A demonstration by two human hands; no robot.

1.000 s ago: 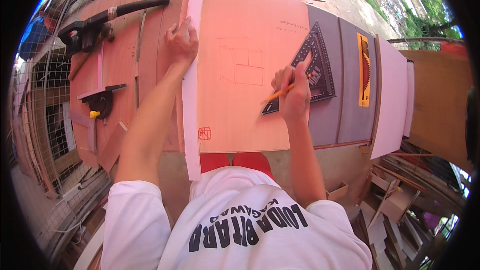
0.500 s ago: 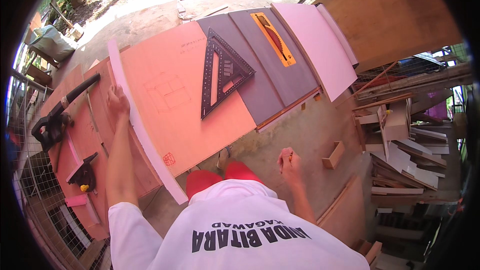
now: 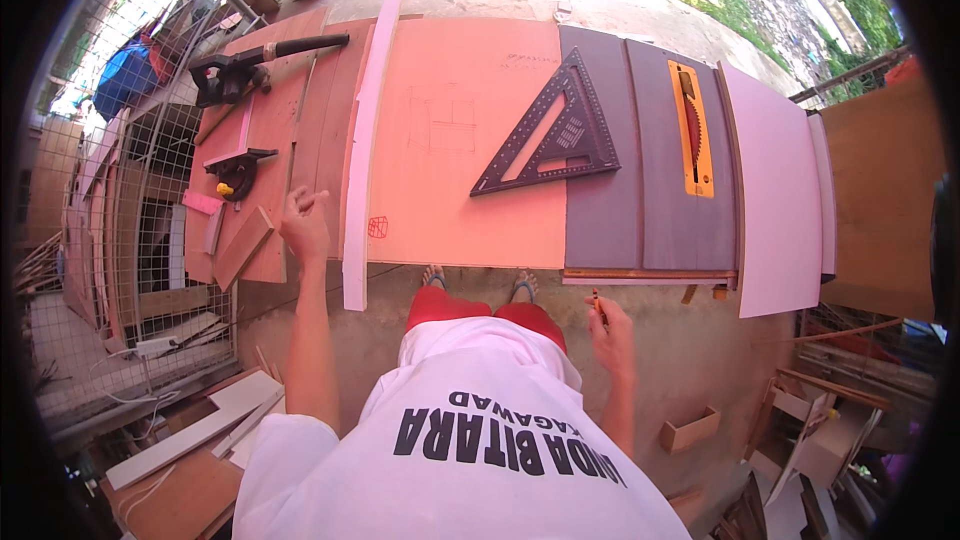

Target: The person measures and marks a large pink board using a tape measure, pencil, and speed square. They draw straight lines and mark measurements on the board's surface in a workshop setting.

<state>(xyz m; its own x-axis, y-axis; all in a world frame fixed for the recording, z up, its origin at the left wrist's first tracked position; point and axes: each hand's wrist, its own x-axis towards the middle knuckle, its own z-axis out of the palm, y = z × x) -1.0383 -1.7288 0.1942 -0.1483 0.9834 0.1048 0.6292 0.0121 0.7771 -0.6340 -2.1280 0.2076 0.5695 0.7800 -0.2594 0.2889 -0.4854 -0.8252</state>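
Note:
My left hand (image 3: pixel 305 222) hovers over brown boards (image 3: pixel 325 130) at the table's left, its fingers loosely bent and apart with nothing in them. A long pale pink strip of wood (image 3: pixel 357 200) lies just right of it. In my right hand (image 3: pixel 613 335) is a slim orange pencil (image 3: pixel 597 302), held low by the table's front edge. Between the hands spreads an orange-pink panel (image 3: pixel 450 220) with pencil lines and a red scribble. A black triangular speed square (image 3: pixel 572 130) rests across the panel and the grey saw table (image 3: pixel 600 230).
A red circular saw blade (image 3: pixel 693 135) sits in a yellow insert, right of the square. A black blower (image 3: pixel 225 80), a black mitre gauge (image 3: pixel 238 177) and a wood block (image 3: pixel 245 245) lie far left. An open wooden box (image 3: pixel 690 430) stands on the floor.
My left hand has come off the pink strip and sits left of it. The view has turned left, squaring up to the table. My right hand still holds the pencil.

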